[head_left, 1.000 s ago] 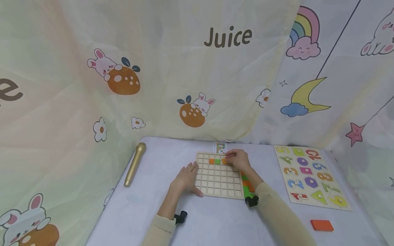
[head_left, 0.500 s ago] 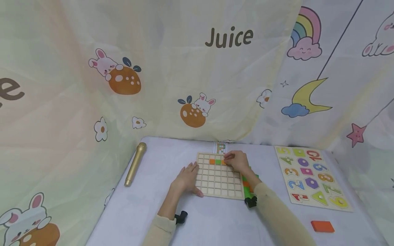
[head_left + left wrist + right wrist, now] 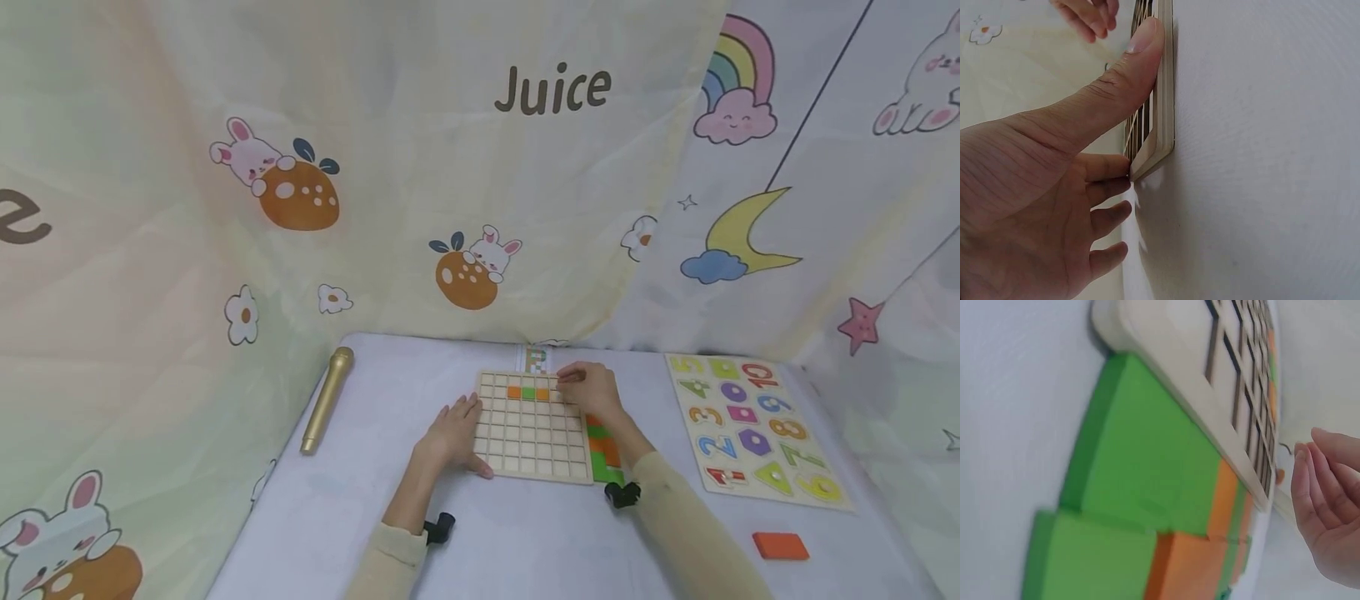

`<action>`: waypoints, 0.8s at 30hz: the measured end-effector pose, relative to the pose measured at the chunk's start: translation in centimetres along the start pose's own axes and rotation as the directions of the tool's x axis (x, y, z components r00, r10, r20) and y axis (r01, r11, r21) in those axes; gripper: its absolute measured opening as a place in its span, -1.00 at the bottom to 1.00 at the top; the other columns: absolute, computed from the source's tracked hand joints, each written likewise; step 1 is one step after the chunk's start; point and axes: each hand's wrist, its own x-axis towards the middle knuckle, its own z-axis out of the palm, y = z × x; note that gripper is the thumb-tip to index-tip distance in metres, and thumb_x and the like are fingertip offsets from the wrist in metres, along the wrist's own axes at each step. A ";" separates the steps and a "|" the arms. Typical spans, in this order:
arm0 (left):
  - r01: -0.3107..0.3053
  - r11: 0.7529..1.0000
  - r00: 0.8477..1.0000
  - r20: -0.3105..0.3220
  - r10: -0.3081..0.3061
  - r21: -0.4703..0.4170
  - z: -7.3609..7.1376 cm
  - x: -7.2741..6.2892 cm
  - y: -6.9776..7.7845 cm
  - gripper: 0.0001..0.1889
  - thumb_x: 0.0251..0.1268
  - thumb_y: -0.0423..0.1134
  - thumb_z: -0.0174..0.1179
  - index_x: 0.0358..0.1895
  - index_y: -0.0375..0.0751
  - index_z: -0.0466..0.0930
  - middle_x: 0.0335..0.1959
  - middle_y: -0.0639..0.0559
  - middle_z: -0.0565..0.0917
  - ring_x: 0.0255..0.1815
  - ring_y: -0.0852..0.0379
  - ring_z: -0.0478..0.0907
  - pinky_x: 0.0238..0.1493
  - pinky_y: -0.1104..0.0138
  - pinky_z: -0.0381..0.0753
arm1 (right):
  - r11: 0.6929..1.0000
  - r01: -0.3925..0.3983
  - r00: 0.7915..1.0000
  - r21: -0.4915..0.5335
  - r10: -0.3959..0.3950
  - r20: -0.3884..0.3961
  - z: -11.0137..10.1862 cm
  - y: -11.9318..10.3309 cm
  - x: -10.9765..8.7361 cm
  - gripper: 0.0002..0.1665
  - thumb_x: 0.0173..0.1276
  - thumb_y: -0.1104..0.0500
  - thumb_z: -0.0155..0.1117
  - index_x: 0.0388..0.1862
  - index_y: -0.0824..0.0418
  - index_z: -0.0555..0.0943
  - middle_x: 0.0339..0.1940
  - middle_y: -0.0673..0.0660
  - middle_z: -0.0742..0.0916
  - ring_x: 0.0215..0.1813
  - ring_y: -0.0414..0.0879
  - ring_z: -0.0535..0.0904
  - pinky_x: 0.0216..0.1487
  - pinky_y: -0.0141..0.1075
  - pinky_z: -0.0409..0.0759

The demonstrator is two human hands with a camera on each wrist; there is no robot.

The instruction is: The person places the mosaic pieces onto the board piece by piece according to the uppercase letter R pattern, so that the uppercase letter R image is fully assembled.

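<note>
A wooden grid board [image 3: 532, 435] lies flat before me. In its second row from the back sit an orange tile [image 3: 513, 392], a green tile [image 3: 528, 393] and another orange tile [image 3: 542, 394], side by side. My left hand [image 3: 450, 435] rests along the board's left side, fingers spread; in the left wrist view its thumb [image 3: 1116, 87] presses the board's edge. Over the back right of the grid is my right hand [image 3: 594, 390], right of the tiles. The right wrist view shows its thumb and fingertips close together, with nothing visible between them.
Green blocks [image 3: 1141, 450] and orange blocks [image 3: 1188, 562] lie against the board's right side. A number puzzle board [image 3: 757, 433] and a single orange block [image 3: 780, 547] are at the right. A gold microphone [image 3: 327, 402] lies left. A patterned card [image 3: 535, 360] is behind the grid.
My right hand has come off the right-hand orange tile and shifted slightly right, leaving that tile in full view. My left hand has stayed at the board's edge.
</note>
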 end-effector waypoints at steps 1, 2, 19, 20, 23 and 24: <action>0.001 1.000 1.000 0.000 -0.001 -0.002 0.0 0.0 0.0 0.46 -0.37 0.30 0.68 0.64 -0.35 0.10 0.69 -0.23 0.09 0.71 -0.20 -0.01 0.67 -0.11 0.02 | 1.000 0.002 1.000 -0.001 -0.002 -0.009 -0.3 0.0 -0.1 -0.78 0.33 0.16 0.55 -0.07 0.15 0.81 -0.21 0.07 0.85 -0.15 0.00 0.78 0.00 -0.02 0.74; 0.003 1.000 1.000 0.001 -0.003 -0.005 -0.1 0.0 0.0 0.46 -0.38 0.30 0.68 0.65 -0.35 0.10 0.69 -0.23 0.08 0.71 -0.20 -0.01 0.67 -0.11 0.02 | 1.000 0.008 1.000 -0.001 -0.008 -0.017 -0.7 0.0 -0.2 -0.78 0.33 0.16 0.55 -0.07 0.15 0.81 -0.20 0.08 0.85 -0.15 0.01 0.78 0.00 -0.02 0.74; -0.001 1.000 1.000 -0.013 0.001 -0.017 -0.2 0.0 -0.1 0.47 -0.42 0.30 0.68 0.63 -0.37 0.13 0.68 -0.27 0.11 0.70 -0.22 0.02 0.66 -0.12 0.06 | 0.997 -0.042 0.990 -0.072 0.032 -0.134 -4.5 1.8 -3.5 -0.74 0.31 0.21 0.53 -0.03 0.20 0.80 -0.21 0.10 0.86 -0.14 0.04 0.80 -0.14 -0.15 0.73; -0.002 1.000 1.000 -0.013 0.002 -0.012 -0.2 0.0 -0.1 0.47 -0.42 0.31 0.68 0.63 -0.37 0.13 0.68 -0.27 0.11 0.70 -0.22 0.02 0.66 -0.12 0.06 | 0.996 -0.042 0.991 -0.078 0.031 -0.131 -4.7 2.0 -3.8 -0.74 0.31 0.22 0.52 -0.02 0.22 0.80 -0.20 0.11 0.86 -0.13 0.05 0.80 -0.15 -0.14 0.74; -0.005 1.000 1.000 -0.011 0.005 -0.004 0.0 0.2 0.0 0.47 -0.42 0.33 0.67 0.63 -0.37 0.13 0.68 -0.27 0.11 0.70 -0.22 0.02 0.66 -0.12 0.07 | 0.993 -0.062 0.993 -0.100 0.051 -0.107 -5.1 2.8 -4.5 -0.73 0.32 0.25 0.49 0.00 0.23 0.79 -0.17 0.13 0.86 -0.10 0.07 0.80 -0.13 -0.13 0.75; -0.005 1.000 1.000 -0.008 0.005 -0.001 0.0 0.2 0.0 0.48 -0.43 0.33 0.67 0.63 -0.36 0.13 0.68 -0.26 0.11 0.70 -0.22 0.01 0.66 -0.12 0.06 | 0.992 -0.069 0.994 -0.110 0.059 -0.096 -5.3 3.2 -4.8 -0.73 0.32 0.26 0.47 0.01 0.23 0.79 -0.15 0.13 0.86 -0.09 0.07 0.79 -0.10 -0.12 0.75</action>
